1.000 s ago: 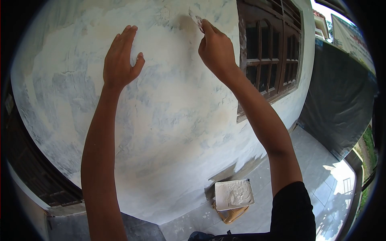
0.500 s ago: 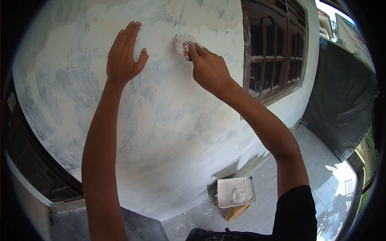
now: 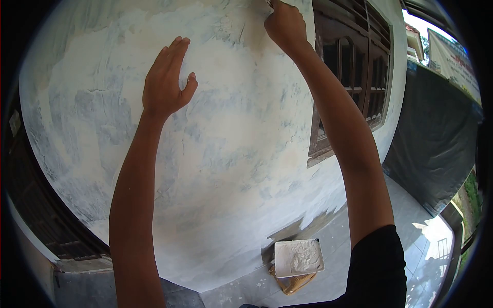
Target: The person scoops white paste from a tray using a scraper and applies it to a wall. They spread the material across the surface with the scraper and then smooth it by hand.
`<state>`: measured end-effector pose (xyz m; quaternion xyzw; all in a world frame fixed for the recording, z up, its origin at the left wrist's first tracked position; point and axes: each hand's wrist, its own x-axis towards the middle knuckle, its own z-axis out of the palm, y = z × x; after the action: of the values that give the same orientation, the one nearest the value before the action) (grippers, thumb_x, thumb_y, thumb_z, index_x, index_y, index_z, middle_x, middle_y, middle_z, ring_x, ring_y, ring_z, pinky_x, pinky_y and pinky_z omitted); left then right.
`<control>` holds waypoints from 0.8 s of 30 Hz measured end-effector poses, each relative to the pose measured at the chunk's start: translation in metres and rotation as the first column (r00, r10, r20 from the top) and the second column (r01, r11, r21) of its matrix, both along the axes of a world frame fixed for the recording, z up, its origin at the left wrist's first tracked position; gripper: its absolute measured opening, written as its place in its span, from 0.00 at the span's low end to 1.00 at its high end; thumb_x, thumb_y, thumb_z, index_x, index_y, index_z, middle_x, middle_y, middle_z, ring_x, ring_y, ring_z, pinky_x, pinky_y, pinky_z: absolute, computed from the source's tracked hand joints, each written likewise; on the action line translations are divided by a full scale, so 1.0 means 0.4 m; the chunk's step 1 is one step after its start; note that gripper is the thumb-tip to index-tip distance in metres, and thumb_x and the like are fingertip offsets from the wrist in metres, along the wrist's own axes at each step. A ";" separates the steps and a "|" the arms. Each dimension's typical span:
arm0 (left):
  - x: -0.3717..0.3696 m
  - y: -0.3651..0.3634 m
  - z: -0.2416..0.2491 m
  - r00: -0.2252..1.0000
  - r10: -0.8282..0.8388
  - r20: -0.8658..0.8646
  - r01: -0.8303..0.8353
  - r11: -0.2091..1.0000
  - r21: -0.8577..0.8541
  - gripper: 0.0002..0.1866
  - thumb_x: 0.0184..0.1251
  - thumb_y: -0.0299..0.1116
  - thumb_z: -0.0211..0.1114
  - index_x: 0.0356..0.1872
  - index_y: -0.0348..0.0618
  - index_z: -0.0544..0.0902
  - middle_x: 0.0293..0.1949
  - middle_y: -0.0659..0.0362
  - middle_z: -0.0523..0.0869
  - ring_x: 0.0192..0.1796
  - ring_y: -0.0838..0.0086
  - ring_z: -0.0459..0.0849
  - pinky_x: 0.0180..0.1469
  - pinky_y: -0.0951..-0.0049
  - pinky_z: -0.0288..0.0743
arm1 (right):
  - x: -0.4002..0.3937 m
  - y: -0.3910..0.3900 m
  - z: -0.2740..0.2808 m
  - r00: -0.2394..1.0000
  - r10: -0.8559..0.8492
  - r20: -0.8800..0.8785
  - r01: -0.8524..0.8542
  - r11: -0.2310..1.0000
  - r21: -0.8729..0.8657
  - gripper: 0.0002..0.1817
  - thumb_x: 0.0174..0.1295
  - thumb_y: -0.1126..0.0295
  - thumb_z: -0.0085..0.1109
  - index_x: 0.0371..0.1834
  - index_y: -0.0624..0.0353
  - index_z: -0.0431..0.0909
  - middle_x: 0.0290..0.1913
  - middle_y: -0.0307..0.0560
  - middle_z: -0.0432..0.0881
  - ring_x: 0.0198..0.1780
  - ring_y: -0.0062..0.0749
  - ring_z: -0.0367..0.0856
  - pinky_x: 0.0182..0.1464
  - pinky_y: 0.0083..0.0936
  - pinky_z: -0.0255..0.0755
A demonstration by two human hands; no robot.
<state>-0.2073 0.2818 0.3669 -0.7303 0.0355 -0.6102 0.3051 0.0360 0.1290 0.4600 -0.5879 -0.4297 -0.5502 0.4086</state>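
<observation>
My left hand (image 3: 167, 79) lies flat against the wall (image 3: 221, 138), fingers stretched upward and thumb apart, holding nothing. The wall is patchy white and grey with smeared filler. My right hand (image 3: 287, 28) is raised to the upper edge of the view, left of the window, its fingers closed on a putty knife (image 3: 269, 3). Only a sliver of that knife shows now; its blade is cut off by the top of the picture. On the floor below, a white tray (image 3: 280, 271) holds thick white paste.
A brown wooden window (image 3: 368, 77) is set in the wall at the right. The tray rests on a tan wooden support (image 3: 291, 284) above the grey tiled floor (image 3: 241, 293). A dark sheet (image 3: 436, 138) hangs at the far right, and a dark slatted panel (image 3: 51, 210) stands at lower left.
My right hand has moved up and slightly right along the wall, carrying the putty knife mostly out of view. My left hand stays flat on the wall while the view has shifted a little.
</observation>
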 end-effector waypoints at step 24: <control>0.001 0.000 0.003 0.999 0.028 0.027 -0.029 0.999 0.041 0.33 0.57 0.31 0.62 0.68 0.36 0.73 0.66 0.48 0.79 0.71 0.57 0.75 0.74 0.55 0.67 | -0.006 -0.112 -0.157 0.278 0.855 -0.437 -0.828 0.444 0.342 0.11 0.62 0.77 0.57 0.43 0.76 0.80 0.42 0.56 0.86 0.41 0.37 0.88 0.52 0.34 0.86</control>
<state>-0.2067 0.2820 0.3682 -0.7160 0.0338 -0.6147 0.3291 0.0337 0.0843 0.3971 -0.3929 -0.5219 -0.0648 0.7544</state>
